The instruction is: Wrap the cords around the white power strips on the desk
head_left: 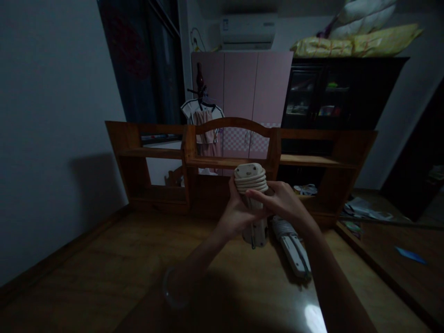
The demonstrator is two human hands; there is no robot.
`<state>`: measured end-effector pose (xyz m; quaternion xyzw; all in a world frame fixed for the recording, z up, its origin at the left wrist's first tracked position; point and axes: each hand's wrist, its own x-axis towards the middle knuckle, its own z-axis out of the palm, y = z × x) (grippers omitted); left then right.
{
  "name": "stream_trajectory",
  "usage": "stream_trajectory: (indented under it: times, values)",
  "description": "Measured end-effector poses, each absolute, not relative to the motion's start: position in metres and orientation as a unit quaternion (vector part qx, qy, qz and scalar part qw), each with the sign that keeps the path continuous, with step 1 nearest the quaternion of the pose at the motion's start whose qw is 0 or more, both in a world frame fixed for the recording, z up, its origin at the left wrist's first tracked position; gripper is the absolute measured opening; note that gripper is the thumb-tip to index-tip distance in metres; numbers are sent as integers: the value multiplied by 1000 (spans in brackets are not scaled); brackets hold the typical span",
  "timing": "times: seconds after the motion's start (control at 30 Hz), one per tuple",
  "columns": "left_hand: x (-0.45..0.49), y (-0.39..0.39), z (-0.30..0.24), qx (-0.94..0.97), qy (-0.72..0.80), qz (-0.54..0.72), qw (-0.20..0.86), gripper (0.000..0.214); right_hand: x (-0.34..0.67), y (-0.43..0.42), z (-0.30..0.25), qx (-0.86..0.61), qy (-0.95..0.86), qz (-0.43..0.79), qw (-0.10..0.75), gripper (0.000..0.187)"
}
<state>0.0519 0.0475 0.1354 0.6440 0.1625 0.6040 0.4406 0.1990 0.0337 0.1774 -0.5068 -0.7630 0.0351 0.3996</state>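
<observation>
Both of your hands meet on a cream-white plastic power strip (250, 179), held upright above the brown wooden desk (132, 268), its cord wound in several loops round the upper end. Your left hand (235, 216) wraps the strip's body from the left, fingers closed behind it. Your right hand (283, 203) comes in from the right, fingers curled across the front just under the loops and pressing on the strip. Just beside its lower end, a second white power strip (293, 247) lies flat on the desk. At the desk's far edge stands a low wooden shelf unit (156, 152). The room is dim.
</observation>
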Motion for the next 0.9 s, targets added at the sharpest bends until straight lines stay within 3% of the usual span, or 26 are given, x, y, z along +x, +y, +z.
stream_trajectory:
  times: [0.27, 0.4, 0.67, 0.9]
  values:
    - [50, 54, 132, 643, 162, 579, 474, 101, 211, 23, 182, -458, -788, 168, 376, 53]
    - [51, 55, 128, 653, 171, 576, 462, 100, 212, 28, 180, -470, -794, 136, 361, 48]
    - [46, 43, 132, 685, 308, 560, 351, 118, 207, 29, 181, -463, -794, 112, 378, 49]
    - [46, 35, 139, 680, 302, 585, 323, 114, 201, 23, 184, -464, -794, 73, 385, 48]
